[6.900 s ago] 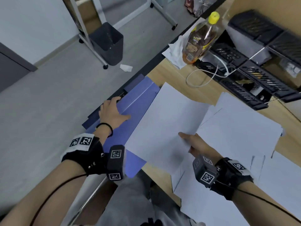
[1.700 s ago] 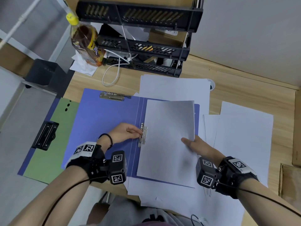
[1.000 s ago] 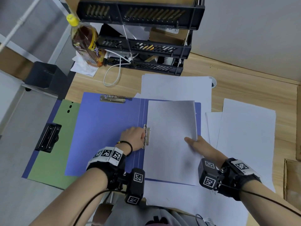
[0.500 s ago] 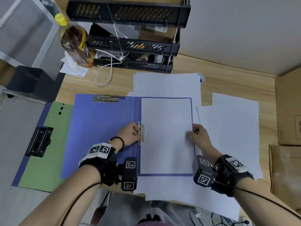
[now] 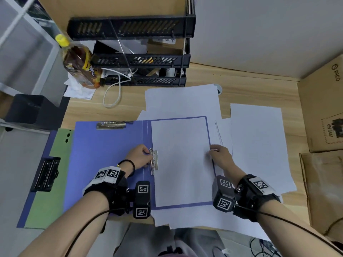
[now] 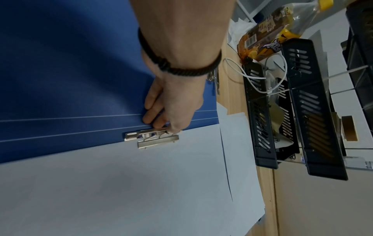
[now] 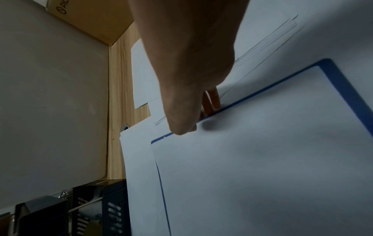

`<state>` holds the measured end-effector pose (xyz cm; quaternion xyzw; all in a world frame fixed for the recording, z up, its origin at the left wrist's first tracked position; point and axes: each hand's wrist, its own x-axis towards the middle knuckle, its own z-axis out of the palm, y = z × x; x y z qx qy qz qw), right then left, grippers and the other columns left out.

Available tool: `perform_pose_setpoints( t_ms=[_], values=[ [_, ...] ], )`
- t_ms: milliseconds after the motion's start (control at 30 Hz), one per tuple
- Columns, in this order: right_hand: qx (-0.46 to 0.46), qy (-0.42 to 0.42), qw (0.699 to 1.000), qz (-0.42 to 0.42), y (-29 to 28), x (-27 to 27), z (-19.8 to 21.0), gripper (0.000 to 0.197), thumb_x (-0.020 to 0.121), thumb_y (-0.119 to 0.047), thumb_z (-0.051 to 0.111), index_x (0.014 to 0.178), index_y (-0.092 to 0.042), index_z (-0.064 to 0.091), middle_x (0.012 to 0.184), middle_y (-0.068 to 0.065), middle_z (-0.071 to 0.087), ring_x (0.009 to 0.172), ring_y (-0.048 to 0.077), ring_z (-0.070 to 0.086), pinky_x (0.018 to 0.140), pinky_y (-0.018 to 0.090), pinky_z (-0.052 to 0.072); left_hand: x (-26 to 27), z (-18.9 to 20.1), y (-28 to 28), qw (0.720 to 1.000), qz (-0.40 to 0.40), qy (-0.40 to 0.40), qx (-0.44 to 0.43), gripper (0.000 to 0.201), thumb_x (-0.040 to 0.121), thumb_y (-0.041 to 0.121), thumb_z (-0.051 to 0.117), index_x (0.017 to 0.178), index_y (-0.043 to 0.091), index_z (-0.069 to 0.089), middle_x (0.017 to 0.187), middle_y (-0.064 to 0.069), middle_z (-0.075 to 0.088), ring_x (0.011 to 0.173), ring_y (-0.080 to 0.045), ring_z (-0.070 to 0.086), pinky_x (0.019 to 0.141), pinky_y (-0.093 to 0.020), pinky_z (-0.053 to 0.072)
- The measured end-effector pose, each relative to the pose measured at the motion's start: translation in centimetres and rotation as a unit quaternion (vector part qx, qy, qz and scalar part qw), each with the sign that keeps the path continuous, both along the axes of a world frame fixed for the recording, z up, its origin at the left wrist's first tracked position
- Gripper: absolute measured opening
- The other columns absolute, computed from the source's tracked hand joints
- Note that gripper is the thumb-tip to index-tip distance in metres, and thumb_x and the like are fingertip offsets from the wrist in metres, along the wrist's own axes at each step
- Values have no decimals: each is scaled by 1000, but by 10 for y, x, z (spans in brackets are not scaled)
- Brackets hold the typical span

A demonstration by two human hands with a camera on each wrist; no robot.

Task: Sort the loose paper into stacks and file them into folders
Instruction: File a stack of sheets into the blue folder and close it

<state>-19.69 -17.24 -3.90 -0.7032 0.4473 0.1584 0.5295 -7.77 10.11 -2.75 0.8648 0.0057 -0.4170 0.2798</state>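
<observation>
Paper [image 5: 181, 162] now flat and square in the folder [image 5: 107, 154]; left hand [image 5: 138, 157] fingers the clip [image 5: 154, 159], right hand [image 5: 220, 154] pinches the sheet's edge. Hold it square while the clip closes.

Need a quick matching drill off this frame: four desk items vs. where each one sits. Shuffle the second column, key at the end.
Things:
1. left hand
2. right hand
3. bottle
4. cardboard box

Places:
A. far right of the desk
B. on the metal clip at the blue folder spine
C. beside the black trays, on their left
D. at the right edge of the sheet lying in the folder

Pairs: 1-B, 2-D, 3-C, 4-A
</observation>
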Motion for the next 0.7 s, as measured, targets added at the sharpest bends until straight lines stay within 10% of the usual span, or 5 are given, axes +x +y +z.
perform_pose_setpoints(
  t_ms=[200, 400, 700],
  values=[
    [47, -1, 999, 24, -28, -2, 2, 14, 94, -16, 55, 105, -18, 63, 104, 2, 62, 92, 18, 54, 77, 27, 41, 5, 12, -32, 998, -21, -37, 53, 10, 91, 20, 49, 82, 17, 48, 77, -1, 54, 68, -19, 51, 64, -30, 41],
    [-11, -52, 997, -56, -102, -37, 11, 14, 94, -13, 55, 102, -18, 65, 108, 3, 64, 81, 10, 56, 68, 22, 43, -5, 20, -128, 990, 52, 55, -116, 10, 93, 15, 47, 96, 13, 57, 80, -5, 68, 60, -19, 61, 58, -24, 48],
    [-151, 74, 978, -124, -188, -94, 7, 51, 88, -15, 55, 135, 3, 50, 142, 21, 48, 131, 38, 46, 109, 49, 38, -29, 15, -226, 948, 157, 197, -194, 13, 96, 15, 51, 107, 8, 54, 95, -11, 61, 80, -20, 58, 71, -23, 49]
  ],
)
